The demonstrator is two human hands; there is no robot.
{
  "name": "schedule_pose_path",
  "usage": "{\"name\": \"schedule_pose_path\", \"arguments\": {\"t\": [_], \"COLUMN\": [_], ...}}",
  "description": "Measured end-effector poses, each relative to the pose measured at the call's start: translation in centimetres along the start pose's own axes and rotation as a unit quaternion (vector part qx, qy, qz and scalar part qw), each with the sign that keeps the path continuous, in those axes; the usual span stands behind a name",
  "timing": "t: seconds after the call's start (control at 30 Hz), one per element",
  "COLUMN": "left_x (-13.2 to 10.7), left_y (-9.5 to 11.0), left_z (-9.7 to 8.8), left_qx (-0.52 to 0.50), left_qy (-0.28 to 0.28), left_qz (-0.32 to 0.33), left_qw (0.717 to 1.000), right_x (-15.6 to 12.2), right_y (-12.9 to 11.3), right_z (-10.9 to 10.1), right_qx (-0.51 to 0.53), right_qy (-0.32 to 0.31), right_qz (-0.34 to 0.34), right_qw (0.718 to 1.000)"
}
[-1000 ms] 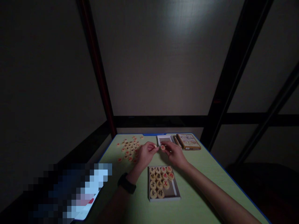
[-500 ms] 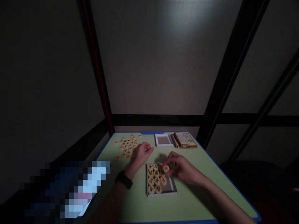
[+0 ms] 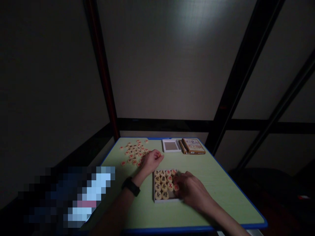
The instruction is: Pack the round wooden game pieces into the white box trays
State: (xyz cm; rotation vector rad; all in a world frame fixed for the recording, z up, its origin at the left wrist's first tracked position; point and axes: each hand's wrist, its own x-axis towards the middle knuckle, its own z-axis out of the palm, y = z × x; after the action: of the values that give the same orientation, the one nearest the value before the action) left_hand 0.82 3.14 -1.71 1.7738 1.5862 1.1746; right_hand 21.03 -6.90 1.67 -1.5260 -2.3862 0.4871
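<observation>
Seemingly, disc placement: right hand [image 3: 193, 190] curled at a disc [image 3: 175, 187] in the tray [image 3: 169, 200], grip unclear.
Left hand [image 3: 151, 161] pinches a second disc [image 3: 159, 155]; next move likely calls for level release.

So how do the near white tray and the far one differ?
The near tray holds rows of round pieces; the far tray shows its brownish bottom. The right hand is over the near tray; no hand is at the far tray. Both have low white walls.
</observation>
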Motion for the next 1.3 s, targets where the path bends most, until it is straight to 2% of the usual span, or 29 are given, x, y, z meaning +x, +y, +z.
{"name": "schedule_pose_path", "arguments": {"t": [0.3, 0.83, 1.3], "left_x": [-0.1, -0.5, -0.6], "left_y": [-0.2, 1.1, 1.0], "left_z": [0.1, -0.4, -0.3], "left_qx": [0.041, 0.047, 0.035], "left_qy": [-0.011, -0.012, -0.022], "left_qz": [0.02, 0.011, 0.012], "left_qw": [0.999, 0.999, 0.999], "right_x": [0.0, 0.5, 0.8], "right_y": [-0.7, -1.3, -0.5], "right_z": [-0.3, -1.1, -0.3], "right_qx": [-0.092, -0.151, -0.134], "right_qy": [-0.001, -0.026, -0.019], "right_qz": [-0.025, -0.019, -0.055], "right_qw": [0.995, 0.988, 0.989]}}
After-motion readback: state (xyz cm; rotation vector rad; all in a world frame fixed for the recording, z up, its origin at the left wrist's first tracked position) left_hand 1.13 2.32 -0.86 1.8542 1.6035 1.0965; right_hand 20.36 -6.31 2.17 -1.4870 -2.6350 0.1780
